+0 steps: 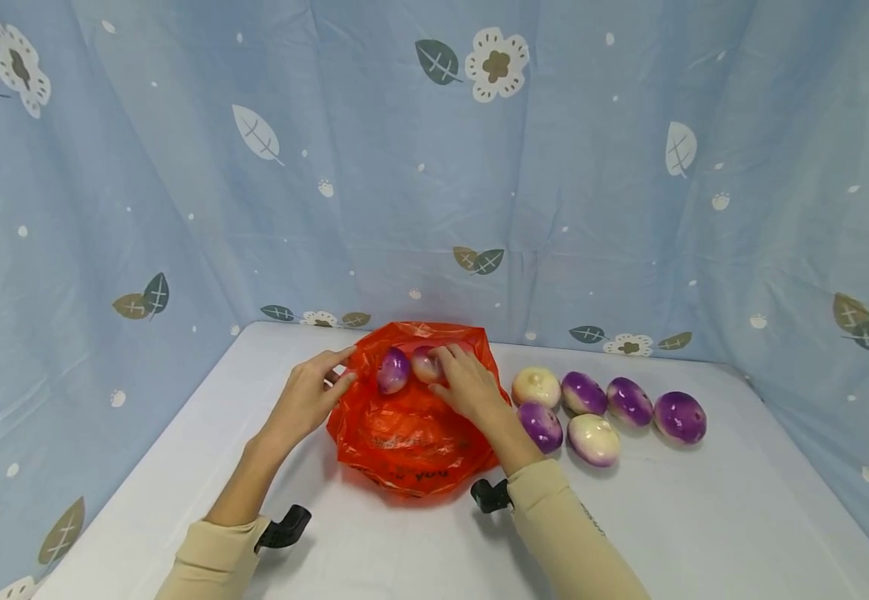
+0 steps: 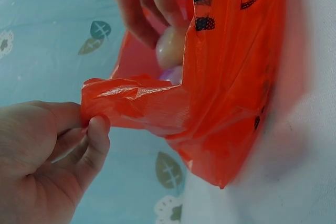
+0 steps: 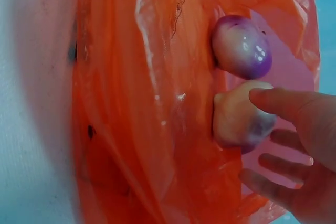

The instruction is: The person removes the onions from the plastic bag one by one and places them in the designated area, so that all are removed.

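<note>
A red plastic bag (image 1: 412,425) lies with its mouth spread. My left hand (image 1: 311,392) pinches the bag's left rim between thumb and fingers, plainly seen in the left wrist view. Inside the mouth sit two glossy purple-and-white turnips, a left turnip (image 1: 393,371) and a right turnip (image 3: 241,116). Over the right one is my right hand (image 1: 467,383), its thumb against the turnip's surface and its other fingers loosely spread beside it. Part of the right turnip is hidden by this hand in the head view.
Several more turnips stand right of the bag on the white table (image 1: 704,517), among them a white-topped turnip (image 1: 594,440) and a purple turnip (image 1: 680,417) farthest right. A blue patterned curtain (image 1: 404,167) closes off the back and sides.
</note>
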Action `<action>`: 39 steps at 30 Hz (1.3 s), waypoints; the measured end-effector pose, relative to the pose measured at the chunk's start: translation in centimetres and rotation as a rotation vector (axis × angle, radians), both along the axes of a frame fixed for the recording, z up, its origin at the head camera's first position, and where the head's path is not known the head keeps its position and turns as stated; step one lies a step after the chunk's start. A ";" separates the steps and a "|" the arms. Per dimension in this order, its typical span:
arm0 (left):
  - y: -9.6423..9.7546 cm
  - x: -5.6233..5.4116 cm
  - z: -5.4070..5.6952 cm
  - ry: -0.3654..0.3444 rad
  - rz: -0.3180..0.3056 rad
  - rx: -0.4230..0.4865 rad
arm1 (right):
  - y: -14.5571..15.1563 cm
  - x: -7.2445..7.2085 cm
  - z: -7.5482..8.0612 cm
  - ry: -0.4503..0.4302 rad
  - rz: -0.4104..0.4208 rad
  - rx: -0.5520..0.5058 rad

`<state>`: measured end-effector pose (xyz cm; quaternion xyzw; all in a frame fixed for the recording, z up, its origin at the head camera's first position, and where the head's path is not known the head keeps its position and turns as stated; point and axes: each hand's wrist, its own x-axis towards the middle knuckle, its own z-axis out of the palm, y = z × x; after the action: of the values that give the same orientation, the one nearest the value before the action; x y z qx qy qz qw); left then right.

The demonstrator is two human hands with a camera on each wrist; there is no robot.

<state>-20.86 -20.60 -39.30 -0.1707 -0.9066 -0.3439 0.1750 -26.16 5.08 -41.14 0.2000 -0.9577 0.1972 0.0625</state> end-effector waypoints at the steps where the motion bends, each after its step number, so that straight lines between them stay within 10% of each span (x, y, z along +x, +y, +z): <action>1: 0.0 0.0 0.0 0.002 0.001 -0.001 | 0.0 0.0 0.0 0.002 -0.002 0.000; 39: 0.1 -0.1 0.0 -0.007 -0.011 0.002 | -0.3 0.7 0.4 -0.071 -0.013 0.039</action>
<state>-20.99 -20.53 -39.30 -0.1743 -0.9059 -0.3465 0.1699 -25.48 4.77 -40.73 0.1880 -0.9643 0.1850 0.0258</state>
